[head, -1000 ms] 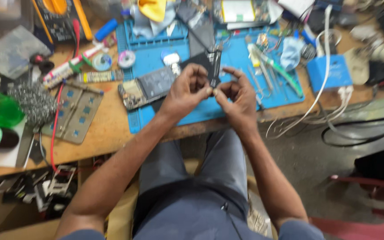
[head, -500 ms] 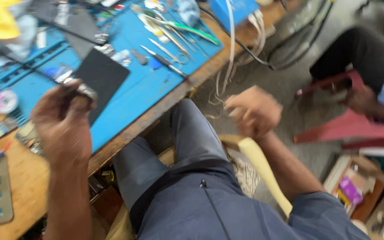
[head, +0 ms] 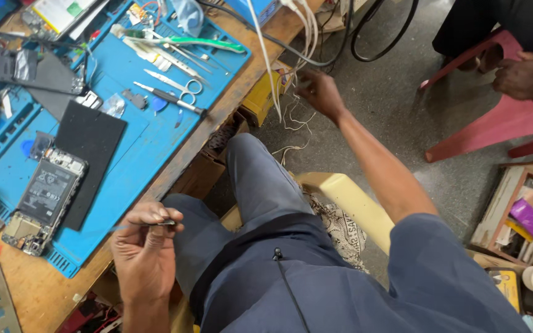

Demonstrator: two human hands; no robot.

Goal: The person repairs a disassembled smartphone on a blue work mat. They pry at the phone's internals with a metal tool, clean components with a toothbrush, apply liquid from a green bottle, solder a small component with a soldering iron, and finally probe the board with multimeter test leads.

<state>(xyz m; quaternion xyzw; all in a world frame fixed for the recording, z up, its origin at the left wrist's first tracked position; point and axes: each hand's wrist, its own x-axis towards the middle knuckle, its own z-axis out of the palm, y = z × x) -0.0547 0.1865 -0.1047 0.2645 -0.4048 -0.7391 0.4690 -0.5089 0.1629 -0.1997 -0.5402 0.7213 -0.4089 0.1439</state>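
My left hand (head: 145,246) is held over my lap at the bench's front edge, its fingers pinched on a small thin metal tool (head: 166,222). My right hand (head: 318,92) is stretched out to the right of the bench, among the hanging white cables (head: 277,61); whether it grips one I cannot tell. An opened phone (head: 47,191) with its insides showing lies on the blue work mat (head: 149,142), beside a black flat panel (head: 89,151).
Scissors (head: 177,94), tweezers and other small tools lie at the mat's far side. Another opened phone (head: 13,65) lies at the upper left. A red plastic chair (head: 501,117) with another person's hand (head: 522,77) stands at the right. A wooden box (head: 519,216) of parts sits on the floor.
The view has swung right. My left hand came off the mat down toward my lap with the small tool. My right hand reached out from near my knee to the hanging cables.
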